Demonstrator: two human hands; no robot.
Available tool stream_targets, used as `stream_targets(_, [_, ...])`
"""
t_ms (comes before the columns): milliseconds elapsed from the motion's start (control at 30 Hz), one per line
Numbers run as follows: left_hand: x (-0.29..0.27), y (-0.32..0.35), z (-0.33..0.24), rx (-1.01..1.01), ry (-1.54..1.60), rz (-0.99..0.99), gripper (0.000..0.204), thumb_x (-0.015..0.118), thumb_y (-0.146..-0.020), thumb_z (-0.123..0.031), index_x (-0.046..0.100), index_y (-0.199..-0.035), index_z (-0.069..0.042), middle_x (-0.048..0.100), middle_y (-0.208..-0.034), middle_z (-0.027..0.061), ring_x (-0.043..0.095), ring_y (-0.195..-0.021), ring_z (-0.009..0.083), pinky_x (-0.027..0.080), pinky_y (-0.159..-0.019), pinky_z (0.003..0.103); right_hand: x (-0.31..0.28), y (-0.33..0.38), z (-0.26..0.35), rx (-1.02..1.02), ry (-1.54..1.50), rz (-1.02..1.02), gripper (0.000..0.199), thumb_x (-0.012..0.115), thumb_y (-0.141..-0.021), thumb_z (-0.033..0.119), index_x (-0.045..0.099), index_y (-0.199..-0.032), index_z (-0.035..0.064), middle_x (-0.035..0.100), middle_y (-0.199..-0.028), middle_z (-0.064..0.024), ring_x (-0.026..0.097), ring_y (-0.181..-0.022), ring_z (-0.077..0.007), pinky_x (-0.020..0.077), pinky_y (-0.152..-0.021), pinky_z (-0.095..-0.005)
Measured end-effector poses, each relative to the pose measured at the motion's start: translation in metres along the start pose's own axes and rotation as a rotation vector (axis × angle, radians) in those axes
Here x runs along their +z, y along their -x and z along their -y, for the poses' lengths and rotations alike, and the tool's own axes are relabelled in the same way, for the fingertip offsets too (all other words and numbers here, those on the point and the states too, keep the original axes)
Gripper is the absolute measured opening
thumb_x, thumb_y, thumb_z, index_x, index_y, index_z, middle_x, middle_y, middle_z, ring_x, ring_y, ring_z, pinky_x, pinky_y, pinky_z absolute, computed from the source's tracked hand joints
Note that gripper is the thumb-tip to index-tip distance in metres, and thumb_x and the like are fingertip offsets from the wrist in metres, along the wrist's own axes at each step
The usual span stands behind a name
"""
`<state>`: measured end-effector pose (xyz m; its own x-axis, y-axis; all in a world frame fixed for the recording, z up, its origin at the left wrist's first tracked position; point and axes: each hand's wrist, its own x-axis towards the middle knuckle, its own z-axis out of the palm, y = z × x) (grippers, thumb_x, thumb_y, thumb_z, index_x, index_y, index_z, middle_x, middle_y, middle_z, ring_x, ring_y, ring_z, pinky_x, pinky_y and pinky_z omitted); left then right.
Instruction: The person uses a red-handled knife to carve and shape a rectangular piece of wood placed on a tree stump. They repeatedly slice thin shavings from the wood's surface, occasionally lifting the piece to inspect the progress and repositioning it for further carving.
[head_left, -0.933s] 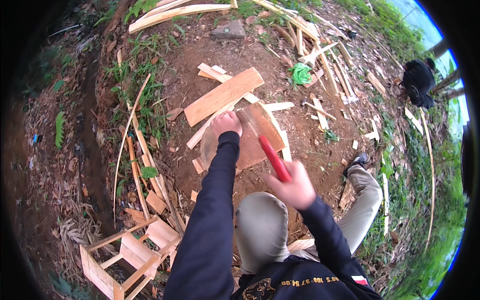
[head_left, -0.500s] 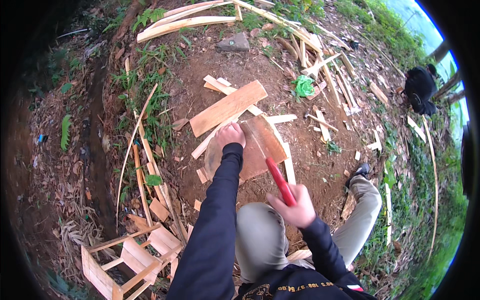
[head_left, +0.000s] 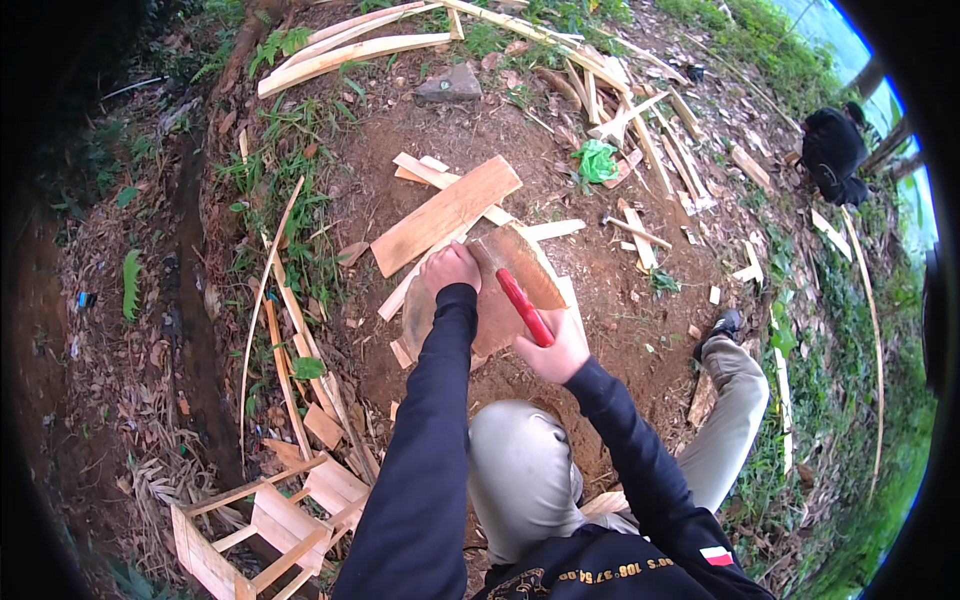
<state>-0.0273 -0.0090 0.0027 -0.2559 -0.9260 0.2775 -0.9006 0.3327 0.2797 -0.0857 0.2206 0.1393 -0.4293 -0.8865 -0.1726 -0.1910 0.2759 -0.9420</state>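
My right hand [head_left: 560, 348] is closed around the red handle [head_left: 524, 308] of a saw. Its thin blade, seen nearly edge-on, points away from me over a broad brown wood block [head_left: 515, 292] with a rough, curved right edge. At the block's far left, my left hand [head_left: 450, 270] presses down with its fingers curled over the edge; what lies under them is hidden. Just beyond that hand, a wide flat board [head_left: 447, 215] rests slanted across several thin wood strips [head_left: 553, 230]. My left knee [head_left: 520, 470] is bent close to the block's near side.
A hammer [head_left: 637, 232] lies on the dirt to the right, near a green plastic bag [head_left: 597, 161]. Wood strips [head_left: 355, 50] and a grey stone [head_left: 449, 84] are at the far side. At lower left stands a wooden frame [head_left: 265, 530]. A black bag [head_left: 834, 150] sits far right.
My right hand has pushed the saw handle forward and left, over the block. My left hand stays on the block's edge. The whole view has shifted slightly.
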Motion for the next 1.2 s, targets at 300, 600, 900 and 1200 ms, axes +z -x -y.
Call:
stream_targets(300, [-0.001, -0.005, 0.003, 0.000, -0.012, -0.027, 0.039, 0.045, -0.092, -0.026, 0.073, -0.072, -0.007, 0.073, -0.080, 0.0136, 0.069, -0.083, 0.0294, 0.049, -0.083, 0.042, -0.004, 0.000, 0.000, 0.022, -0.086, 0.007, 0.025, 0.067, -0.077, 0.011, 0.047, -0.064, 0.0036, 0.044, -0.054, -0.0005, 0.042, -0.051, -0.0088, 0.0369, -0.048, -0.0328])
stream_targets(600, [0.004, 0.009, 0.014, 0.003, 0.011, -0.044, 0.039, 0.045, -0.091, -0.025, 0.074, -0.074, -0.005, 0.073, -0.082, 0.0127, 0.068, -0.087, 0.0284, 0.047, -0.088, 0.043, -0.009, 0.066, 0.032, 0.060, -0.075, 0.042, 0.027, 0.066, -0.074, 0.007, 0.043, -0.060, 0.0054, 0.042, -0.051, -0.0004, 0.041, -0.048, -0.0092, 0.0370, -0.047, -0.0312])
stream_targets(900, [-0.003, 0.003, 0.002, -0.028, 0.014, 0.021, 0.042, 0.043, -0.093, -0.028, 0.075, -0.078, -0.006, 0.073, -0.088, 0.0153, 0.067, -0.091, 0.0329, 0.046, -0.090, 0.046, -0.035, 0.068, 0.053, 0.052, -0.040, 0.051, 0.021, 0.066, -0.074, 0.008, 0.048, -0.064, 0.0025, 0.044, -0.054, 0.0015, 0.041, -0.052, -0.0082, 0.0367, -0.049, -0.0298])
stream_targets(1200, [-0.002, 0.002, 0.013, -0.215, 0.039, 0.254, 0.053, 0.035, -0.099, -0.035, 0.074, -0.088, -0.002, 0.072, -0.094, 0.0182, 0.067, -0.093, 0.0350, 0.047, -0.092, 0.049, -0.025, 0.012, 0.071, 0.002, 0.018, 0.083, 0.021, 0.065, -0.076, 0.006, 0.049, -0.063, 0.0029, 0.048, -0.054, 0.0002, 0.046, -0.052, -0.0085, 0.0377, -0.048, -0.0316])
